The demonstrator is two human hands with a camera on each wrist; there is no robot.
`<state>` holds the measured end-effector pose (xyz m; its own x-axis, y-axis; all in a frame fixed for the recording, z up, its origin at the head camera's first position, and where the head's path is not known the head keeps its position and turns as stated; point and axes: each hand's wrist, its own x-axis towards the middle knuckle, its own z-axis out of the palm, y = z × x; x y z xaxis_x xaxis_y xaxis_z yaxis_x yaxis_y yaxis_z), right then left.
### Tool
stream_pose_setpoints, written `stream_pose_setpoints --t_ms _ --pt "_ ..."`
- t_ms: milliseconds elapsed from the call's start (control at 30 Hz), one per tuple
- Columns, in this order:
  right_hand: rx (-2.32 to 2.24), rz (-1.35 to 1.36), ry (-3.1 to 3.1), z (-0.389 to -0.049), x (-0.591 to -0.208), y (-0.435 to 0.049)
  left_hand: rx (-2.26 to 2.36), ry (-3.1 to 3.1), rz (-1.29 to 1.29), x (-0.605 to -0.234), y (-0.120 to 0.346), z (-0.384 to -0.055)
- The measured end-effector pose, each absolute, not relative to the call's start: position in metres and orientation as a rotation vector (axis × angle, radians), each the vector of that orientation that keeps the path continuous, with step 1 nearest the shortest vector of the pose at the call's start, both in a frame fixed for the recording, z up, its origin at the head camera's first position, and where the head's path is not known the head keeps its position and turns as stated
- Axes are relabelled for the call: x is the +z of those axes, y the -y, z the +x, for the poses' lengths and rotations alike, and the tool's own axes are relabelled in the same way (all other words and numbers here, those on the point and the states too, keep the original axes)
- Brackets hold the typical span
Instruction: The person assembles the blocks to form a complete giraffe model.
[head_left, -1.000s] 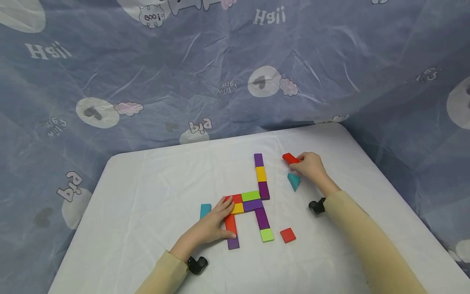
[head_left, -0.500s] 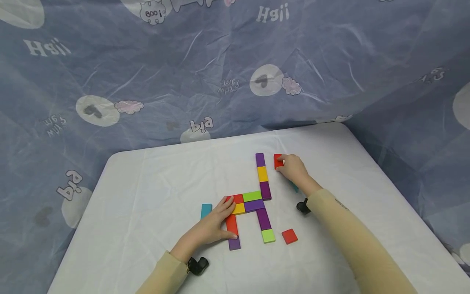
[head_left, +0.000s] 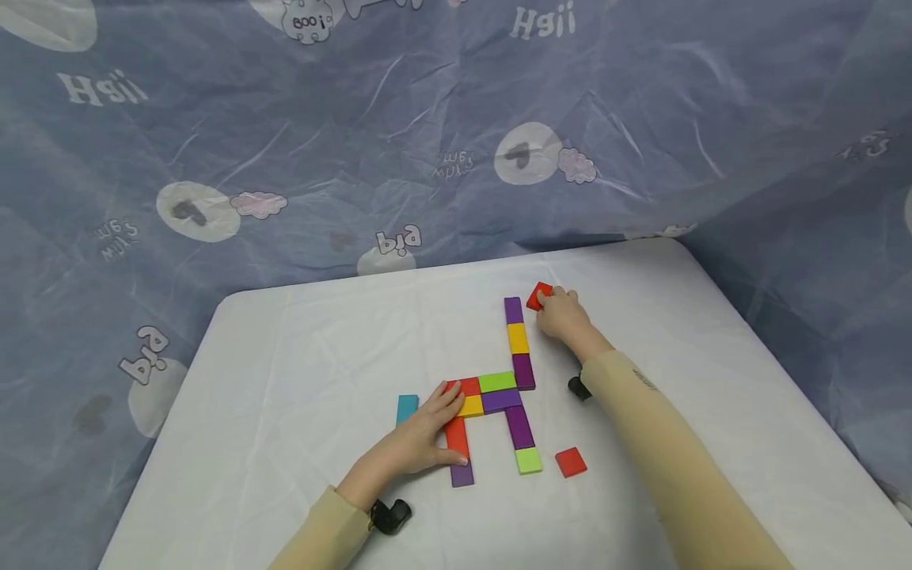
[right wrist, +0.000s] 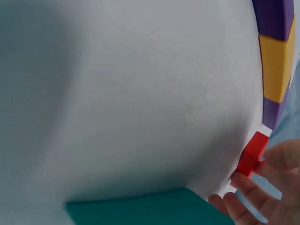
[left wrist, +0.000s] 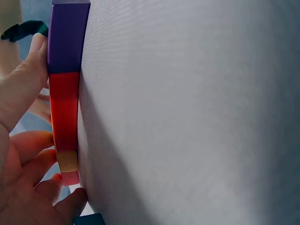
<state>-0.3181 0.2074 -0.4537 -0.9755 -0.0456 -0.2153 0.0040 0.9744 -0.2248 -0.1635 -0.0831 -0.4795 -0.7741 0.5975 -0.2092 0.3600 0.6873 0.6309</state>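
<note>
My right hand (head_left: 564,315) pinches a small red block (head_left: 539,295), tilted, just right of the top of a column of blocks. That column has a purple block (head_left: 514,309), a yellow block (head_left: 518,338) and a dark purple block (head_left: 523,371). My left hand (head_left: 416,439) rests with spread fingers on the left end of the block figure, over a red block, a yellow block (head_left: 472,406) and an orange-red block (head_left: 457,435). In the left wrist view its thumb touches the side of a purple block (left wrist: 68,40).
A loose red square block (head_left: 571,461) lies right of the light green block (head_left: 529,460). One teal block (head_left: 408,407) is partly behind my left hand. Another teal block (right wrist: 150,208) lies by my right hand, hidden in the head view. Beyond the white table (head_left: 321,340) hangs a printed cloth.
My right hand has carried the red block leftward, then slightly away, to beside the column's top. The block has turned in the fingers. My left hand has stayed on the figure.
</note>
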Motion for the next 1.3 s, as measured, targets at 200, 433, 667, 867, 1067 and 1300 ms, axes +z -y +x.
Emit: stream_pose_setpoints --t_ms 200,433,667,867,1067,1300 --pt "-0.399 0.025 -2.834 -0.327 -0.457 -0.207 0.821 -2.494 0.740 -0.482 0.082 -0.161" --pt "-0.480 0.031 -2.784 -0.334 -0.461 -0.200 0.822 -2.485 0.733 -0.485 0.081 -0.158" --pt "-0.483 -0.015 -2.803 -0.340 -0.465 -0.191 0.809 -2.490 0.724 -0.485 0.080 -0.158" --pt "-0.397 -0.111 -2.821 -0.342 -0.466 -0.188 0.800 -2.498 0.721 -0.485 0.080 -0.159" --pt "-0.368 -0.154 -2.835 -0.343 -0.466 -0.185 0.810 -2.499 0.734 -0.483 0.082 -0.161" --pt "-0.366 -0.180 -2.844 -0.343 -0.463 -0.181 0.805 -2.509 0.740 -0.483 0.085 -0.164"
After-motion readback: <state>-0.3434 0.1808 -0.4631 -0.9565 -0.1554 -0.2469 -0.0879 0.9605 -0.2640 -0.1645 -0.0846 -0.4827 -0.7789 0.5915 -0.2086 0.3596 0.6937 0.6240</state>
